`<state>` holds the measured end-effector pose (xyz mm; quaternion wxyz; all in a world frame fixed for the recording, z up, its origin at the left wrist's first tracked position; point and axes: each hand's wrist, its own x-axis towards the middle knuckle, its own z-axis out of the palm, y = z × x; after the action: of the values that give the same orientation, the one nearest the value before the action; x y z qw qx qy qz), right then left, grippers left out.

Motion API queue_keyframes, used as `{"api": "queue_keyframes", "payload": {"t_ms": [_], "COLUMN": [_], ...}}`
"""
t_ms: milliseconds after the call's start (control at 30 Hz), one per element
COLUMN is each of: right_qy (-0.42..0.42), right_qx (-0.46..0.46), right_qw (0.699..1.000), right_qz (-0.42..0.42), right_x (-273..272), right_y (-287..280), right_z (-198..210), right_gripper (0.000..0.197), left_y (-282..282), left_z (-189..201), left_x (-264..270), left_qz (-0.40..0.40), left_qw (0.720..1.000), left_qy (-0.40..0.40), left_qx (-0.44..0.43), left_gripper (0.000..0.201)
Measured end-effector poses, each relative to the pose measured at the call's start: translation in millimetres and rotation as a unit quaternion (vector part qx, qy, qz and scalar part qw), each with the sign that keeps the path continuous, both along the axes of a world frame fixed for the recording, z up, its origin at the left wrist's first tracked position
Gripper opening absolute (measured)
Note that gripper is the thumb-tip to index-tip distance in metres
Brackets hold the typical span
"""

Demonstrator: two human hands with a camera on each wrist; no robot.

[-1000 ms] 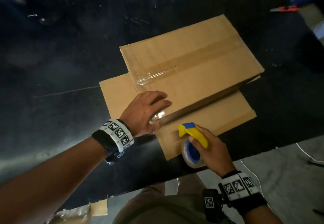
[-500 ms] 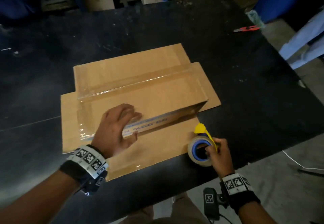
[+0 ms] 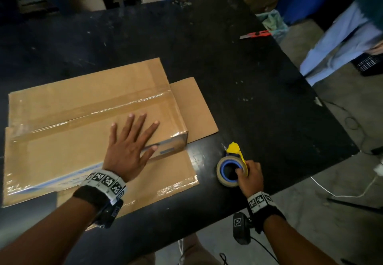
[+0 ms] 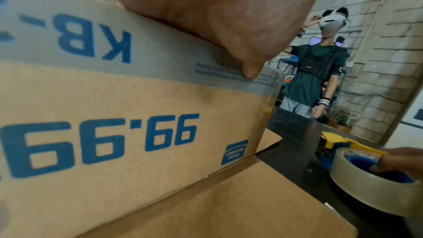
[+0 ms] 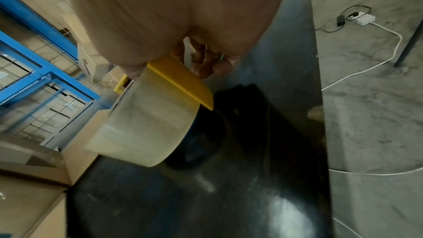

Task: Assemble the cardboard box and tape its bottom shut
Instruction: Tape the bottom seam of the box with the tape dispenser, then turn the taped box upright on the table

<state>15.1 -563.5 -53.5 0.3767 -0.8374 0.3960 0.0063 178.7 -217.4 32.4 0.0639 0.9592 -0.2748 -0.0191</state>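
**Bottom seam taped, dispenser being parked beside the box**

The cardboard box (image 3: 89,132) is standing upside down on the black bench (image 3: 259,103), its bottom facing up and its loose top flaps lying flat on the bench around it; a strip of clear tape (image 3: 89,110) is running along the centre seam of the bottom, and more shiny tape is showing along the near edge and folding down over the printed side wall; so the assembling looks done and the main seam looks closed, and what may be left, as far as I can judge, is pressing the tape ends flat, perhaps adding a cross strip, and turning the box upright.

The left hand (image 3: 128,150) is lying flat on the bottom panel with fingers spread and straight, so this grip is released and only pressing; its thumb is reaching over the near edge and touching the taped band on the side wall, as the left wrist view shows; the seam is lying just beyond its fingertips.

The right hand (image 3: 249,176) is grasping the tape dispenser (image 3: 232,167), fingers curled round the yellow handle and into the blue core; the roll is sitting on or just above the bench, I cannot tell which; the box corner is lying to the left of this grip and apart from it, with bare bench between; no tape appears to be joining roll and box.

A red box cutter (image 3: 256,35) is lying well beyond the right grip, near the far bench edge.
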Motion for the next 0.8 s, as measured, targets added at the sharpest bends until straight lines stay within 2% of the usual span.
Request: {"api": "queue_keyframes", "payload": {"t_ms": [267, 400, 467, 567, 667, 800], "right_qy": [0.017, 0.064, 0.035, -0.044, -0.058, -0.094], "right_qx": [0.001, -0.001, -0.040, -0.093, -0.075, -0.069], "right_qw": [0.999, 0.997, 0.998, 0.991, 0.983, 0.961], "right_qz": [0.049, 0.039, 0.033, 0.082, 0.154, 0.252], "right_x": [-5.9, -5.4, 5.9, 42.3, 100.5, 173.2], "right_y": [-14.1, -18.8, -19.1, -8.6, 17.5, 74.8], "right_z": [-17.7, -6.1, 12.4, 51.1, 90.0, 134.1], "right_gripper": [0.017, 0.042, 0.049, 0.046, 0.048, 0.051], "left_y": [-2.8, -0.3, 4.2, 24.2, 64.2, 131.9], "left_z": [5.6, 15.7, 29.1, 50.8, 65.9, 80.7], "left_x": [-14.3, -13.7, -11.2, -6.4, 5.2, 30.2], "left_qz": [0.013, 0.016, 0.039, 0.105, 0.167, 0.269], "left_qw": [1.000, 0.999, 0.994, 0.977, 0.967, 0.946], "left_qy": [0.005, 0.047, 0.067, 0.036, 0.016, 0.029], "left_qx": [0.008, -0.017, -0.082, -0.180, -0.190, -0.176], "left_gripper": [0.066, 0.067, 0.065, 0.057, 0.059, 0.070]}}
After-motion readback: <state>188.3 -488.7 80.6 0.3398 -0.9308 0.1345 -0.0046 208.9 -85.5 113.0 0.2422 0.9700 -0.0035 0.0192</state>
